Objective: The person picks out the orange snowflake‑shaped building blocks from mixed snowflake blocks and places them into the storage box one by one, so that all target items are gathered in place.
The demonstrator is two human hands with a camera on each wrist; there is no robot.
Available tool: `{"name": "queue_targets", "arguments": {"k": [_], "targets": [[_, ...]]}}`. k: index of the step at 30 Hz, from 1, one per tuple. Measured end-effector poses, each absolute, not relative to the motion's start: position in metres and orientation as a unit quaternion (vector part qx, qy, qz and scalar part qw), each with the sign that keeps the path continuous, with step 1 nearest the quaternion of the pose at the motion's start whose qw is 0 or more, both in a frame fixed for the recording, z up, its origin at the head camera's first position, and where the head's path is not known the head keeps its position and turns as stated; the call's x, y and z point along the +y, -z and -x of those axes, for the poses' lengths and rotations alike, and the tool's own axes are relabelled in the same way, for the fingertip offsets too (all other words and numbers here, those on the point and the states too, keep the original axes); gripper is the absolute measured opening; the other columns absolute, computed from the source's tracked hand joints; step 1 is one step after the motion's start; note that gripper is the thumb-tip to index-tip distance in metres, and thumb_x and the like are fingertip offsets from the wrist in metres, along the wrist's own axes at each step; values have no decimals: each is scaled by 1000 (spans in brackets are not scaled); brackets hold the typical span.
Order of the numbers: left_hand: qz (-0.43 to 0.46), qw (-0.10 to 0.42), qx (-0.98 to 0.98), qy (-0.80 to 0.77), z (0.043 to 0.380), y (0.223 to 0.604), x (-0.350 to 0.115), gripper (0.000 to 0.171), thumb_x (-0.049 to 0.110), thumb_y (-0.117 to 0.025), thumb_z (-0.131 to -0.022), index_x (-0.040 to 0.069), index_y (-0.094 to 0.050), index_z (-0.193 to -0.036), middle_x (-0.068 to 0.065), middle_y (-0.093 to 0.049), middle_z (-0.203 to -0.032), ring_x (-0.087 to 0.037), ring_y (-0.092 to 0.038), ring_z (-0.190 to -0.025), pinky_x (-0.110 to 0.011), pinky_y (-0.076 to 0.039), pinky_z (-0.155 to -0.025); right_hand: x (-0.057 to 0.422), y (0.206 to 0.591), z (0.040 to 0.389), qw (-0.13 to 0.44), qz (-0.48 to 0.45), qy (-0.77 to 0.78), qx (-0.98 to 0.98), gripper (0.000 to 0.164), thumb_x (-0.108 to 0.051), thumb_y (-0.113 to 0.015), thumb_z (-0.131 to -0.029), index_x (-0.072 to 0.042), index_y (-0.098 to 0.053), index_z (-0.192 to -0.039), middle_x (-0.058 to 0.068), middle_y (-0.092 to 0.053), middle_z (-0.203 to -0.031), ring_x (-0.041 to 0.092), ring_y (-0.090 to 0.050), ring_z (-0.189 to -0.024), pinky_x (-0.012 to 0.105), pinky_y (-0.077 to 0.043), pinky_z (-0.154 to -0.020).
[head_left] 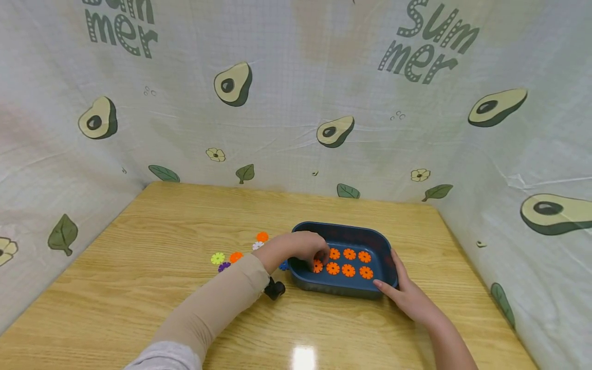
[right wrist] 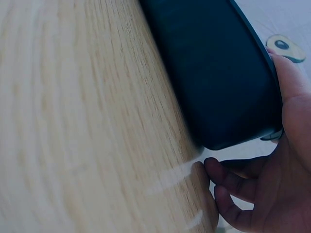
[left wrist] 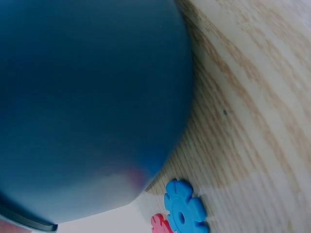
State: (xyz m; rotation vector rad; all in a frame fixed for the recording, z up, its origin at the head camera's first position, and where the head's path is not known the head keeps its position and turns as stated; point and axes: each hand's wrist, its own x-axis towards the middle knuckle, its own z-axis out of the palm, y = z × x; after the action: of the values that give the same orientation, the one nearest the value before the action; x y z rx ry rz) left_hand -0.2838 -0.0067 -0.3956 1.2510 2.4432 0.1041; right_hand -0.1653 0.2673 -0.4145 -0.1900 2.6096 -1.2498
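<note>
My left hand (head_left: 311, 247) reaches over the near-left rim into a dark blue plastic bin (head_left: 339, 291). Its bent fingers and thumb pinch around an orange notched building disc (head_left: 317, 265) low at the bin's left end. Several more orange discs (head_left: 348, 270) lie flat in two rows on the bin floor. At the right end, my right hand (head_left: 409, 296) grips the bin, thumb over the rim and fingers along the outside wall. In the right wrist view, some fingers of this hand (right wrist: 272, 187) curl close to the table beside the bin wall (right wrist: 218, 77).
Loose discs lie left of the bin, among them yellow-green (head_left: 218, 258), purple (head_left: 224, 266), orange (head_left: 262, 236) and white (head_left: 258, 246). A blue disc (left wrist: 182, 208) and a red one (left wrist: 159, 224) show beside the bin. Printed cloth (head_left: 277, 118) encloses the wooden table (head_left: 259, 334).
</note>
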Motion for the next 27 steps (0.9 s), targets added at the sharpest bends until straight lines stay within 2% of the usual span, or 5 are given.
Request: {"name": "queue_targets", "arguments": {"k": [8, 13, 19, 23, 27], "targets": [[-455, 198, 867, -48, 284, 395, -8, 20, 18, -82, -80, 24, -69, -93, 12, -58, -83, -5, -54, -76, -17, -45, -68, 267, 414, 164, 127, 63, 424, 894, 96, -39, -57, -99, -16, 18, -154, 29, 8, -157, 55, -5, -139, 69, -12, -106], [-465, 170, 865, -80, 284, 388, -15, 20, 17, -81, -81, 25, -72, -96, 11, -61, -88, -4, -56, -79, -18, -47, -69, 267, 414, 165, 127, 61, 426, 893, 95, -39, -56, -99, -16, 19, -154, 29, 9, -157, 55, -4, -139, 69, -11, -106], [-457, 142, 868, -134, 283, 369, -36, 30, 16, -80, -82, 15, -71, -111, 1, -66, -103, -13, -60, -90, -21, -48, -73, 266, 414, 165, 127, 59, 425, 894, 96, -39, -56, -99, -16, 19, -154, 30, 9, -157, 56, -4, -139, 69, -11, -106], [-448, 130, 868, -169, 281, 359, -51, 32, 12, -80, -82, 10, -71, -113, -1, -66, -103, -18, -60, -93, -22, -48, -75, 266, 414, 166, 127, 61, 422, 896, 97, -39, -57, -98, -16, 18, -154, 30, 8, -157, 56, -5, -139, 70, -12, -106], [-444, 107, 870, -185, 280, 354, -66, 32, 10, -80, -82, 8, -70, -112, -4, -65, -102, -16, -58, -89, -25, -49, -77, 266, 415, 165, 129, 62, 417, 898, 97, -38, -58, -98, -16, 19, -154, 30, 9, -156, 57, -4, -138, 70, -12, -105]]}}
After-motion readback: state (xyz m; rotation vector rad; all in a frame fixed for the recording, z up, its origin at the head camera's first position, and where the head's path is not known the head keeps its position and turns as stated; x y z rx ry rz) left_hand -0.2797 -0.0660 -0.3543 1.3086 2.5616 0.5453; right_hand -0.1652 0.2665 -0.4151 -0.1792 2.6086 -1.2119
